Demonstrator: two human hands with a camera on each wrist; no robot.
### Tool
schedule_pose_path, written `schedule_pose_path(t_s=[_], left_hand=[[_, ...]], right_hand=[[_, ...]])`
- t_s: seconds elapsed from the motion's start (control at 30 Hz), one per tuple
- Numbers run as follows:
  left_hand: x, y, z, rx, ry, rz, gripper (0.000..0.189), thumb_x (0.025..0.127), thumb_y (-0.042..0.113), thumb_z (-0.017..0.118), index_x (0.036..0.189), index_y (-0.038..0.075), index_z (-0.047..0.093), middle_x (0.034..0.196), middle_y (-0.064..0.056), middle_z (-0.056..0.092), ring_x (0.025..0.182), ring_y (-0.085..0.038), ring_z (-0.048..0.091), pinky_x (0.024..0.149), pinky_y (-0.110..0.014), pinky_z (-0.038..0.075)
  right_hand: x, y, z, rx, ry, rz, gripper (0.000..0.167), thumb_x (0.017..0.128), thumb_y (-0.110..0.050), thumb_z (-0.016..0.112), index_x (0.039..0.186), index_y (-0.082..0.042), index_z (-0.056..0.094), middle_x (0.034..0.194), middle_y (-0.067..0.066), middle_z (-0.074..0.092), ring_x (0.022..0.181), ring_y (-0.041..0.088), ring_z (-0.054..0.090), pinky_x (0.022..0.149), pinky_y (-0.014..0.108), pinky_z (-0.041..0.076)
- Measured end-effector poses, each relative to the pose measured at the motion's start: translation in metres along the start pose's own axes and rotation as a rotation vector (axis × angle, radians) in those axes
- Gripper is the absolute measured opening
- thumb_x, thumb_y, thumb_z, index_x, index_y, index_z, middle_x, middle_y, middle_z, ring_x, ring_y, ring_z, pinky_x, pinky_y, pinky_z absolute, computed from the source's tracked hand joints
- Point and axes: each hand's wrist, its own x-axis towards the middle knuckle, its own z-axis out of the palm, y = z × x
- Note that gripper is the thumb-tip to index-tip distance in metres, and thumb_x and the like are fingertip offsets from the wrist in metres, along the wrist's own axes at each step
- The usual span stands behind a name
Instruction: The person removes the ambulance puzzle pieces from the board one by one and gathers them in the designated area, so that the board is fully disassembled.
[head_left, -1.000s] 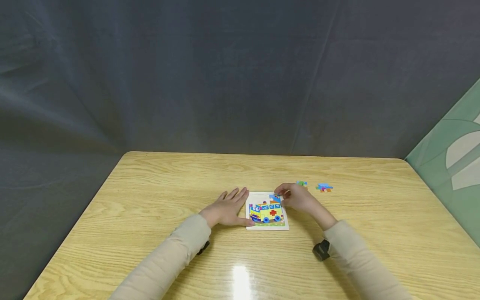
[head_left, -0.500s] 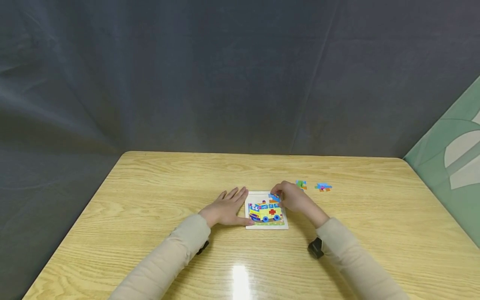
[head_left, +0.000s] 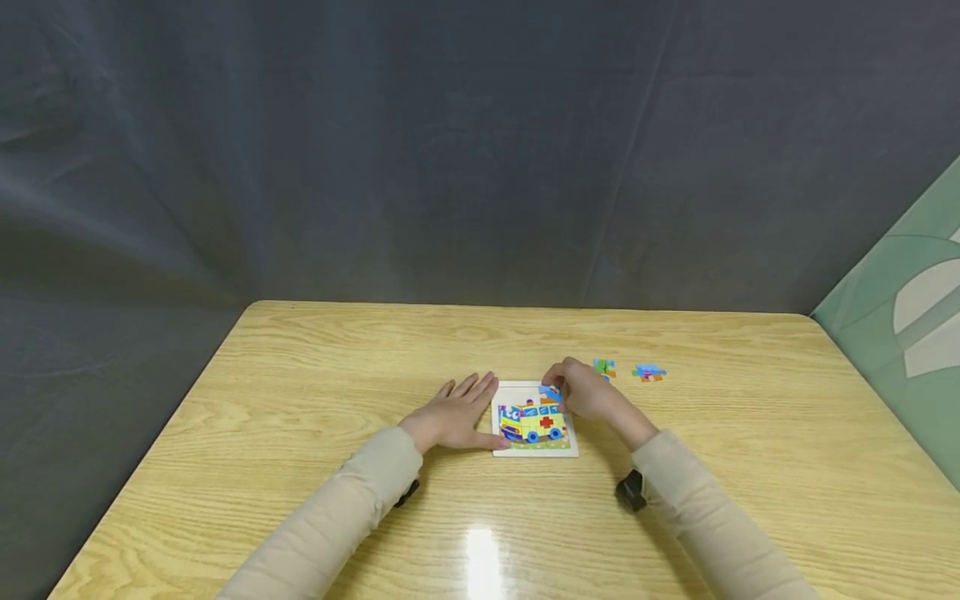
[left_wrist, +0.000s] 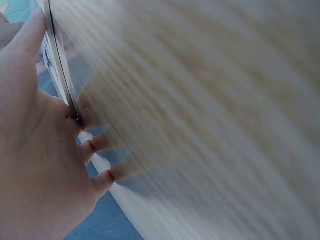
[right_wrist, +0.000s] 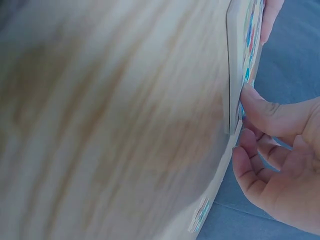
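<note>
"Checking grip state: what does the right hand (head_left: 592, 393) hold?"
"Thumb and curled fingers pinch the blue-and-orange corner piece (head_left: 548, 394) at the upper right of the puzzle tray (head_left: 516, 396)."
"And the left hand (head_left: 453, 420)?"
"Fingers spread and extended, gripping nothing — the thumb rests on the tray's lower left corner."
"Tray location?"
"Flat on the wooden table (head_left: 337, 358), between both hands. Two loose pieces (head_left: 648, 372) lie beyond the right hand."
</note>
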Motion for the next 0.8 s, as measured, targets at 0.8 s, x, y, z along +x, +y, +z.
schedule_pose_path(t_s=[0.8], left_hand=[[0.001, 0.0, 0.0, 0.022, 0.008, -0.004, 0.096, 0.088, 0.068, 0.047, 0.156, 0.018, 0.001, 0.163, 0.003, -0.003, 0.152, -0.02, -0.001, 0.124, -0.046, 0.004]], right_hand=[[0.001, 0.013, -0.003, 0.056, -0.041, -0.102, 0.029, 0.079, 0.009, 0.07, 0.104, 0.0, 0.058, 0.077, 0.008, 0.045, 0.072, 0.017, 0.04, 0.065, 0.027, 0.035]])
